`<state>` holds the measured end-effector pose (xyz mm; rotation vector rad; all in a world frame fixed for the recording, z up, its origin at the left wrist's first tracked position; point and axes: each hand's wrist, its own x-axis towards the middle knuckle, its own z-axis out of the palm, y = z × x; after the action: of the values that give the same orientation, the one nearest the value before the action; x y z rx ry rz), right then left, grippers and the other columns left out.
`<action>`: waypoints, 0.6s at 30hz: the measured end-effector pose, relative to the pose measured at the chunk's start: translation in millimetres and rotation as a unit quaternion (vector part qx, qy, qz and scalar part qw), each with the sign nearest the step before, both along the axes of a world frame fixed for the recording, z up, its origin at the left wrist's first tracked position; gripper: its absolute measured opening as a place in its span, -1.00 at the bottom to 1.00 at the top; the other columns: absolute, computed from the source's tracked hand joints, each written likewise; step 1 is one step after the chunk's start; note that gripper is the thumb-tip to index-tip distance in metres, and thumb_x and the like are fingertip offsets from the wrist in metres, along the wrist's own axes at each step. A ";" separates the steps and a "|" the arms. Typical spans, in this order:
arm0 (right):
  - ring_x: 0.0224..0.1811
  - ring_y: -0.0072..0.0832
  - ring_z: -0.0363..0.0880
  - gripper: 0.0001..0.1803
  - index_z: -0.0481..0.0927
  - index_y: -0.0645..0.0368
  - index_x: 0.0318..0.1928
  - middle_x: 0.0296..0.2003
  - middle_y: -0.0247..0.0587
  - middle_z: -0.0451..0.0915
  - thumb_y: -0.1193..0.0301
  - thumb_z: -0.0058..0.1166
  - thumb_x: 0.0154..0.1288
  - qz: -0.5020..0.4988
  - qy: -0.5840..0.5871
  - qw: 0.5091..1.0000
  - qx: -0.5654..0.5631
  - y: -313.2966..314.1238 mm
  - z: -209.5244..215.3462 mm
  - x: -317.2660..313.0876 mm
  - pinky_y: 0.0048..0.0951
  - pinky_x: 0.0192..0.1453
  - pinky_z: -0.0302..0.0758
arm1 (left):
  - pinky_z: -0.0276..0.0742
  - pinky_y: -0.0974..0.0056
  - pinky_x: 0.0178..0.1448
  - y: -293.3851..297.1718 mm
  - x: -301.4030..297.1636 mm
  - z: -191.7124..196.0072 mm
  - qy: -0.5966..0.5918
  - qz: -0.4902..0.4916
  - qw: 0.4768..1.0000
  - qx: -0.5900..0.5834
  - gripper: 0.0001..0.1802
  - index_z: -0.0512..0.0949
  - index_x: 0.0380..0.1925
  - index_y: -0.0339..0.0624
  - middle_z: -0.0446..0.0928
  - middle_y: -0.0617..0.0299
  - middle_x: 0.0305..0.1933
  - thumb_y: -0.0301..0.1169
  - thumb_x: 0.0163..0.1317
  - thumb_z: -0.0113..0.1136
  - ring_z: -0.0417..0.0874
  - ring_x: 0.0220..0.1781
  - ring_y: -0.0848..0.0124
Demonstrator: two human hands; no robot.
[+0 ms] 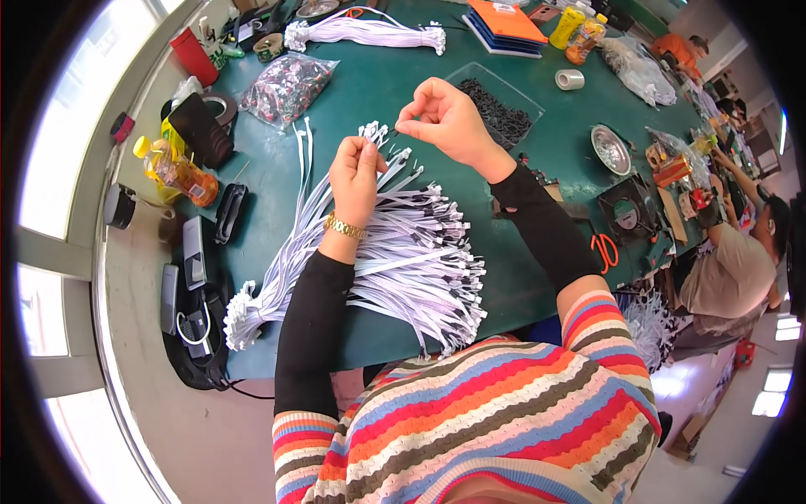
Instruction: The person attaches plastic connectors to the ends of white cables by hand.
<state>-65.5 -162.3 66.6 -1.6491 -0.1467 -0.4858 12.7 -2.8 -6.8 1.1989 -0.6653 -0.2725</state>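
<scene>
A large bundle of flat white cables (403,269) fans out across the green table, with small white and dark connectors at the spread ends. Their other ends gather in a tight bunch at the lower left. My left hand (354,181), with a gold watch at its wrist, is closed over the upper part of the bundle; white connector ends show just beyond its fingers. Close by on the right, my right hand (449,122) is raised in a pinch, fingertips near those ends. What it pinches is too small to name. Behind it lies a clear tray (539,110) of small black parts.
A bag of small parts (288,88) lies at the far left, beside a drink bottle (180,172). Another cable bundle (365,34) and orange folders (506,18) are at the back. Orange-handled scissors (604,252) and a metal bowl (610,149) lie right. People work farther right.
</scene>
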 end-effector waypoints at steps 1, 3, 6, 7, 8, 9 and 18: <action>-0.31 -0.65 0.55 -0.71 0.32 0.16 -0.29 -0.34 -0.22 0.58 0.67 0.18 0.09 -0.014 -0.006 1.000 0.014 1.2 -3.2 -0.2 -0.67 -0.24 0.48 | 0.27 0.52 -0.42 -0.2 -0.5 0.1 -0.003 -0.003 1.000 0.000 -0.86 0.38 -0.38 -0.22 0.48 0.33 -0.56 -0.42 0.35 -0.04 0.35 -0.54 0.66; -0.30 -0.64 0.56 -0.71 0.33 0.16 -0.30 -0.34 -0.22 0.58 0.67 0.18 0.09 -0.017 -0.010 0.999 0.034 2.0 -9.6 1.0 -0.66 -0.22 0.50 | 0.27 0.52 -0.43 -0.5 -1.1 1.0 -0.003 -0.012 1.000 -0.004 -0.87 0.39 -0.38 -0.22 0.48 0.34 -0.56 -0.42 0.35 -0.03 0.35 -0.54 0.66; -0.28 -0.61 0.58 -0.71 0.33 0.16 -0.31 -0.34 -0.22 0.58 0.68 0.19 0.09 -0.014 -0.013 0.997 0.073 5.2 -14.1 2.4 -0.63 -0.18 0.53 | 0.26 0.52 -0.43 1.1 -1.9 1.3 0.002 -0.011 1.000 -0.019 -0.86 0.39 -0.38 -0.22 0.48 0.34 -0.56 -0.41 0.35 -0.03 0.34 -0.54 0.67; -0.27 -0.60 0.59 -0.71 0.34 0.16 -0.31 -0.34 -0.21 0.58 0.69 0.18 0.09 -0.011 -0.013 0.996 0.091 6.1 -14.5 2.6 -0.61 -0.16 0.54 | 0.26 0.52 -0.43 1.3 -0.7 0.5 0.003 -0.010 1.000 -0.018 -0.86 0.39 -0.38 -0.22 0.48 0.34 -0.56 -0.41 0.35 -0.03 0.34 -0.54 0.67; -0.27 -0.60 0.59 -0.71 0.34 0.16 -0.31 -0.34 -0.21 0.58 0.69 0.18 0.09 -0.010 -0.012 0.996 0.092 6.8 -15.9 3.3 -0.61 -0.16 0.54 | 0.26 0.52 -0.43 1.5 0.5 -0.3 -0.003 -0.006 1.000 -0.011 -0.86 0.39 -0.38 -0.22 0.48 0.34 -0.56 -0.41 0.35 -0.03 0.35 -0.54 0.67; -0.26 -0.59 0.59 -0.71 0.34 0.16 -0.32 -0.34 -0.22 0.58 0.69 0.18 0.09 -0.010 -0.013 0.995 0.097 7.5 -18.0 4.3 -0.60 -0.14 0.55 | 0.26 0.52 -0.43 2.0 1.4 -1.4 -0.009 -0.001 1.000 -0.004 -0.85 0.39 -0.38 -0.22 0.48 0.34 -0.56 -0.40 0.35 -0.03 0.35 -0.54 0.67; -0.25 -0.57 0.59 -0.74 0.37 0.18 -0.36 -0.33 -0.22 0.58 0.71 0.18 0.08 -0.030 -0.014 0.992 0.122 15.1 -17.0 3.2 -0.58 -0.12 0.56 | 0.26 0.52 -0.44 0.9 -0.1 2.6 -0.002 0.006 1.000 -0.002 -0.86 0.39 -0.39 -0.22 0.48 0.34 -0.57 -0.41 0.34 -0.02 0.35 -0.55 0.66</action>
<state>-62.2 -147.3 49.6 -1.4103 -0.0557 -0.5496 12.6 -2.0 -4.2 1.2002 -0.6614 -0.2580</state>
